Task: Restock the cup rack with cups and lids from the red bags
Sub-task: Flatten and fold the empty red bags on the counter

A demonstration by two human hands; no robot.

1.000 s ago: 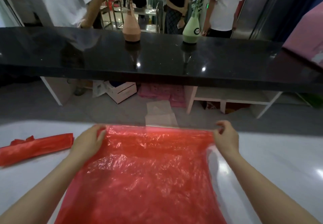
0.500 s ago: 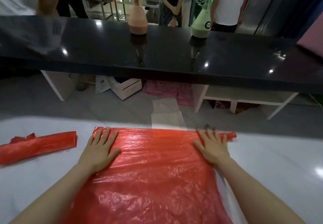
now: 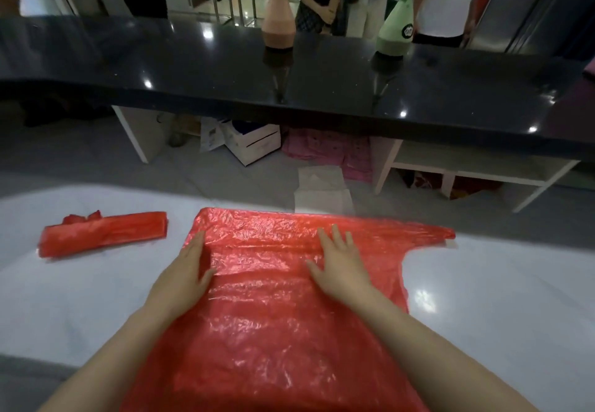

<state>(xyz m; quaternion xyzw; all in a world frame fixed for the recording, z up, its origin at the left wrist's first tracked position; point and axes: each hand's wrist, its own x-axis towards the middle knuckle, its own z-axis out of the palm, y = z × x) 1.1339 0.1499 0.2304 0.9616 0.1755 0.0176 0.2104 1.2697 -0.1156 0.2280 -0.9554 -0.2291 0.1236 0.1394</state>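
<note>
Glossy black counter (ceiling lights mirrored) above grey floor, white shelving beneath.

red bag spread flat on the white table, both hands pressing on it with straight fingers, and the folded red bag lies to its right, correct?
Not quite. The head view shows the folded red bag to the left of the spread red bag, not its right. The rest holds: left hand and right hand press flat on it, on the white table.
</note>
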